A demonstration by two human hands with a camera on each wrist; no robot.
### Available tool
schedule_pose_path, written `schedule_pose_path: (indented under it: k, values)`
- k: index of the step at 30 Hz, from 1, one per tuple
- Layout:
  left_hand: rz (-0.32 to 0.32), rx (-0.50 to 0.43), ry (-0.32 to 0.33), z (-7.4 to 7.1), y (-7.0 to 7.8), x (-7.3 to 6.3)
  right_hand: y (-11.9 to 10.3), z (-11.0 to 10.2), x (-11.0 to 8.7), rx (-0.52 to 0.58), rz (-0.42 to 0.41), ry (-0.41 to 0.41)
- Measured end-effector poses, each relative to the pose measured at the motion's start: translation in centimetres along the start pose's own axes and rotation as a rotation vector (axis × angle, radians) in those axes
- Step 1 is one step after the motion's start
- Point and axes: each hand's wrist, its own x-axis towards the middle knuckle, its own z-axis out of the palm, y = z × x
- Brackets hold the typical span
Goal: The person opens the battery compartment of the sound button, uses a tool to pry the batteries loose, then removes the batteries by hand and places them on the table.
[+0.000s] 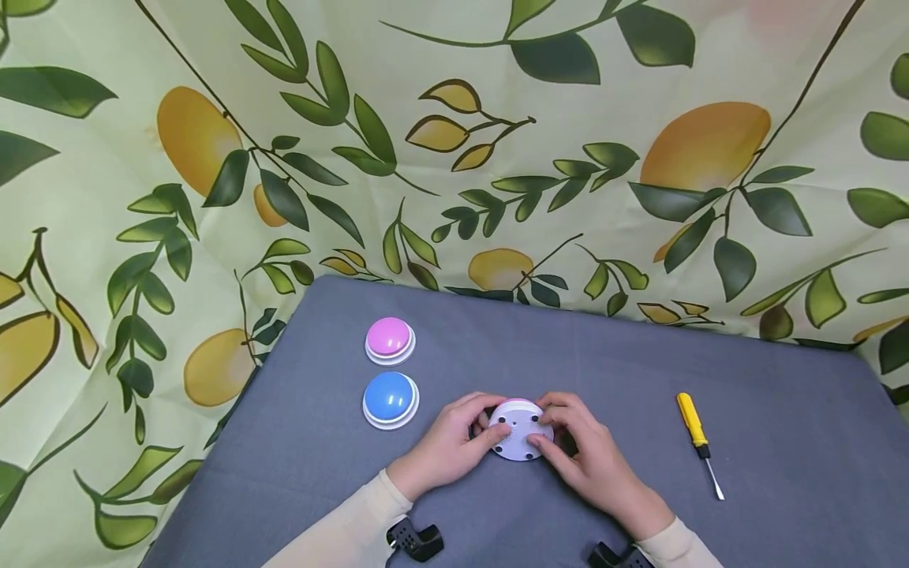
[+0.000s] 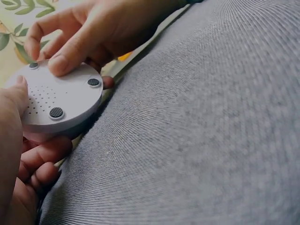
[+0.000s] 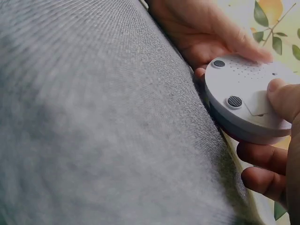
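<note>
Push button [image 1: 517,432] is being held by both hands in the lower middle of the frame, its white underside facing the head camera, just beyond two pale sleeves [image 1: 341,528]. The left hand [image 1: 450,443] is gripping the button's left side, thumb lying on the underside and fingers curling behind. The right hand [image 1: 596,457] is gripping the opposite side likewise; in the right wrist view its thumb is resting on a panel [image 3: 255,101]. Dark round pads [image 3: 234,101] and small holes are showing on the underside, and a pink edge is peeking out at the top. At lower right, a yellow-handled screwdriver [image 1: 692,420] is lying on the grey surface [image 1: 582,355], tip pointing downward in the frame. Left of centre, a blue button [image 1: 388,396] is sitting dome-up, and just past it a pink button [image 1: 388,338] is doing the same. Behind, a leaf-and-fruit cloth [image 1: 319,197] is filling the upper frame.
</note>
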Motion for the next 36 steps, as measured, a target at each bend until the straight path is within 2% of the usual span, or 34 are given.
schedule_pose_path:
  k: [7, 11, 17, 22, 27, 32, 36]
  values:
    - [-0.017, 0.017, 0.002, -0.09, 0.01, 0.03, 0.03, 0.16, 0.20, -0.002, -0.009, 0.016]
    - [-0.058, 0.005, -0.013, -0.17, 0.17, 0.16, 0.01, -0.03, 0.22, -0.012, 0.026, 0.002]
    - [-0.126, 0.026, 0.004, -0.16, 0.34, 0.15, 0.04, -0.15, 0.16, -0.056, 0.002, 0.032]
    - [-0.122, 0.015, 0.047, 0.10, 0.21, 0.04, 0.05, -0.16, 0.08, -0.089, 0.013, 0.010]
    - [-0.129, -0.011, 0.063, 0.33, 0.08, 0.10, 0.09, -0.23, -0.09, -0.133, 0.095, -0.037]
    - [-0.115, -0.003, 0.045, 0.26, 0.10, 0.02, -0.09, -0.21, -0.22, -0.160, 0.163, -0.076]
    - [-0.091, 0.023, 0.004, 0.14, 0.20, -0.08, -0.17, -0.10, -0.23, -0.166, 0.141, -0.071]
